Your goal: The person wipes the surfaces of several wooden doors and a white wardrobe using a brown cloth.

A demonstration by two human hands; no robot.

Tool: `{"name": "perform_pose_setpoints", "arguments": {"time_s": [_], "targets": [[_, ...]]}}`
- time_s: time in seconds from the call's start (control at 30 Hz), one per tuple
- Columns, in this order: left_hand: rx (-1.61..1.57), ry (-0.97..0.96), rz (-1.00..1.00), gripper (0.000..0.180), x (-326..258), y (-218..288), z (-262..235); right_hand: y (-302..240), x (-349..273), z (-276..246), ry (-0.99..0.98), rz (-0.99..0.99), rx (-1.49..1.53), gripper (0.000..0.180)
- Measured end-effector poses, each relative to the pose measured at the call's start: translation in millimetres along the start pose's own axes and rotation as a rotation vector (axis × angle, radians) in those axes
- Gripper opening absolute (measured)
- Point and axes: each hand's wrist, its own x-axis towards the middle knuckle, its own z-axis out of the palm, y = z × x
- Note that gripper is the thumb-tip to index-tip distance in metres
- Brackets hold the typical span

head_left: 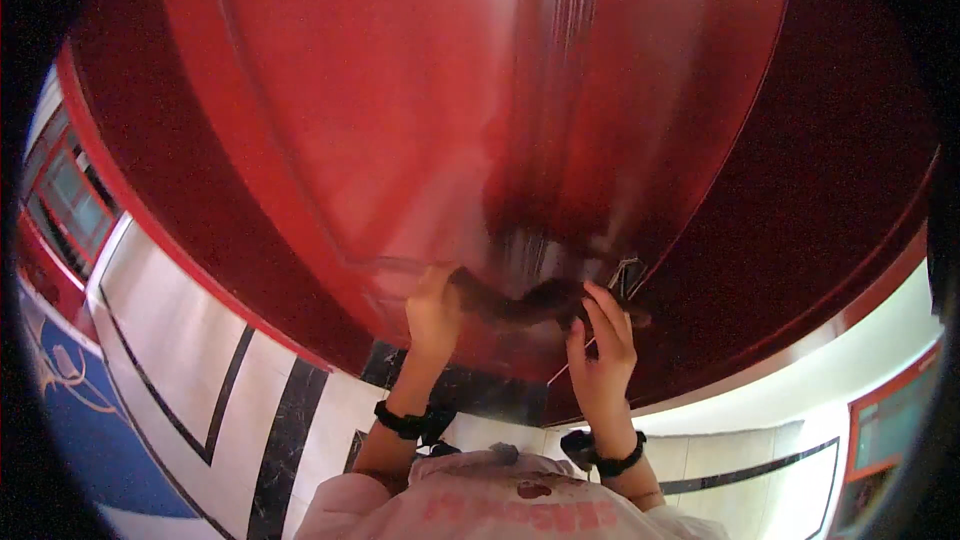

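A dark brown, wavy strip [520, 306], soft-looking and slightly blurred, runs between my two hands in front of a glossy red panelled door [370, 120]. My left hand [433, 312] is closed round the strip's left end. At its right end, my right hand [606, 340] has the strip between thumb and fingers; the fingers are bent and partly spread. A thin pale cord or edge [628, 266] shows just beyond my right fingertips, too small to make out. Each wrist carries a black band.
Dark red surfaces [820, 170] flank the door on both sides. Below lies a pale tiled floor [185, 340] with black stripes. A blue mat [80, 420] is at the far left. Red-framed glazed openings [75, 190] stand at both outer edges.
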Motion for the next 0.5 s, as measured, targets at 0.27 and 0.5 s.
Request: {"name": "perform_pose_setpoints", "arguments": {"time_s": [0.27, 0.5], "targets": [[-0.586, -0.068, -0.34, 0.025, 86.9, -41.0, -29.6, 32.1, 51.5, 65.9, 0.174, 0.07, -0.193, 0.034], [-0.382, 0.109, 0.196, 0.028, 188.9, -66.9, -20.9, 39.9, 113.5, 114.4, 0.331, -0.013, -0.286, 0.031]]}}
